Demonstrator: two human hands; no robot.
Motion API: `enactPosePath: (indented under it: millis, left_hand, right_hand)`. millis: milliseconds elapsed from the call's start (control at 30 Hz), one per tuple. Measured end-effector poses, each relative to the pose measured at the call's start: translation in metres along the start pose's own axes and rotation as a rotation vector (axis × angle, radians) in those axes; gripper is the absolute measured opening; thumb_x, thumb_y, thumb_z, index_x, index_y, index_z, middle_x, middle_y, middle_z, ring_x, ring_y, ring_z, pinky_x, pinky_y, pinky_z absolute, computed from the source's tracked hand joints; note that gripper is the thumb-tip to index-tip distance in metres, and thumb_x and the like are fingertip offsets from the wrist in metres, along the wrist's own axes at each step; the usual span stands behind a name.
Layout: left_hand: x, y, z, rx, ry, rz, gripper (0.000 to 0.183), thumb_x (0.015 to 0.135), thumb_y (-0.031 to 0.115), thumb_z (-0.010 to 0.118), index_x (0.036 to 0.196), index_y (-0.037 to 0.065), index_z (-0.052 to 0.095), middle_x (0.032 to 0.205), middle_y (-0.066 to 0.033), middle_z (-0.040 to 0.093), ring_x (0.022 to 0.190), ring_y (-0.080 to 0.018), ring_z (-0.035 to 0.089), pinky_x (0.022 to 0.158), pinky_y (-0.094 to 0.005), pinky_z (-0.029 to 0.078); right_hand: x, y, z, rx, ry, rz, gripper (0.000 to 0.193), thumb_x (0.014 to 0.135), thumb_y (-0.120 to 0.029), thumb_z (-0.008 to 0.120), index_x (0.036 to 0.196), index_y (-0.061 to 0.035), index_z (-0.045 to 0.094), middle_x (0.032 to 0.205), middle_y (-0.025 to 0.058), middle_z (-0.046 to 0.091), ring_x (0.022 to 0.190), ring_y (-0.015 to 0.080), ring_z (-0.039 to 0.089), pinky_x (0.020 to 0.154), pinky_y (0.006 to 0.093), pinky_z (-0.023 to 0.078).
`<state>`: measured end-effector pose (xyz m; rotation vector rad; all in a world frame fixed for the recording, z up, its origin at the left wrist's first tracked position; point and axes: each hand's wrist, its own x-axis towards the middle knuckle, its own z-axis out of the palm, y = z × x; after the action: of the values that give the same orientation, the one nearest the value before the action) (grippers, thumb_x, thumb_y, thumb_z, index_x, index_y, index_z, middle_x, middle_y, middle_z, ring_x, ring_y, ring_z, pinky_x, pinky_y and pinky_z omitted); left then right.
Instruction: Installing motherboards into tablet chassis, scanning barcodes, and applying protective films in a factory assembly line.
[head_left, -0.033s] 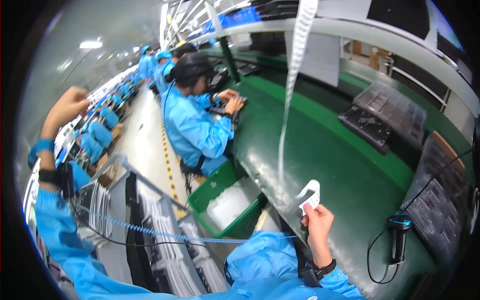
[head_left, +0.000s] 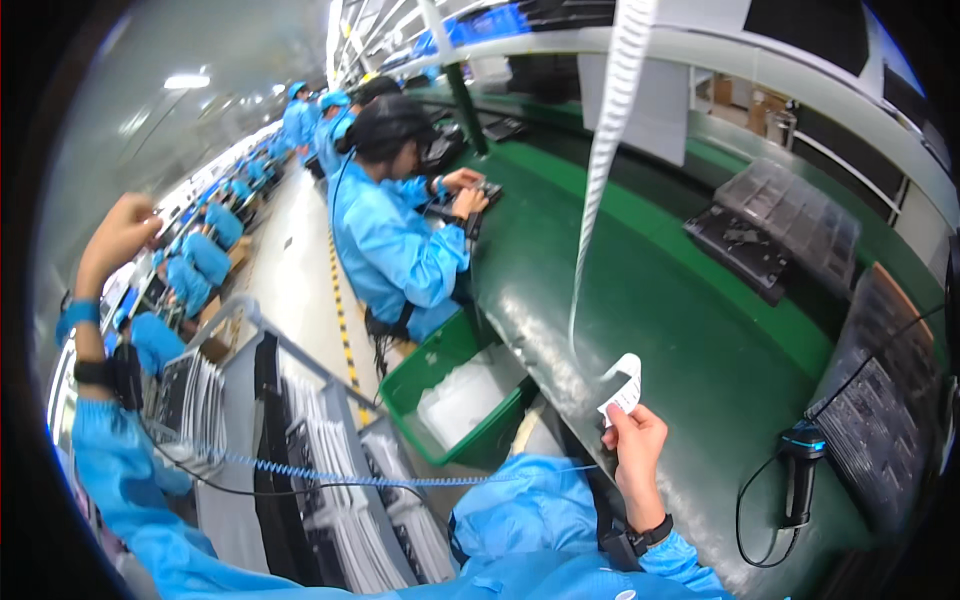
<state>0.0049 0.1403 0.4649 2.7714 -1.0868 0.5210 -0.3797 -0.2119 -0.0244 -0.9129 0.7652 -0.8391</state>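
Note:
My right hand (head_left: 636, 450) is low over the near edge of the green workbench (head_left: 690, 390), its thumb and fingers pinching a curled white label strip (head_left: 626, 383) with print on it. Beyond it, a long white paper strip (head_left: 603, 150) hangs from above and narrows down toward the label strip. Whether the two are joined, I cannot tell. My left hand (head_left: 122, 240) is raised at the far left, away from the bench. Its fingers are curled and partly blurred, so anything in them is hidden. A blue coiled cord (head_left: 330, 475) crosses in front of me.
A handheld scanner (head_left: 801, 465) stands at the right, near clear plastic trays (head_left: 875, 420). Farther back lie black parts (head_left: 735, 245). Left of the bench are a green bin (head_left: 440, 375) and grey crates (head_left: 250, 340) with stacked sheets. A co-worker (head_left: 395, 230) sits close by.
The view has shifted slightly, so the bench and co-worker appear a little to the right. My left hand has moved slightly left and down. The right hand keeps its pinch on the label strip.

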Motion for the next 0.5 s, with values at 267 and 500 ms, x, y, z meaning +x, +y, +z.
enactPosePath:
  millis: [267,500]
  left_hand:
    - [-0.264,0.018,0.040,-0.101,0.132,-0.488,0.023,0.092,0.019,0.064,0.090,-0.004,0.066,0.075,-0.0092,0.068,0.070,-0.0155,0.066,0.064,-0.0304,0.054]
    - [-0.431,0.027,0.104,-0.177,-0.200,-0.905,0.024,0.089,0.020,0.065,0.090,-0.003,0.071,0.073,-0.0125,0.072,0.065,-0.0174,0.069,0.062,-0.0314,0.053]
  right_hand:
    - [0.015,0.020,-0.015,0.013,0.104,-0.082,0.021,0.090,-0.009,0.073,0.106,0.0029,0.068,0.077,0.0043,0.067,0.054,0.0066,0.056,0.044,0.0206,0.042]
    - [0.012,0.017,0.016,-0.079,-0.111,0.113,0.019,0.092,-0.017,0.072,0.095,0.0018,0.070,0.073,0.0043,0.066,0.053,0.0073,0.056,0.044,0.0197,0.039]
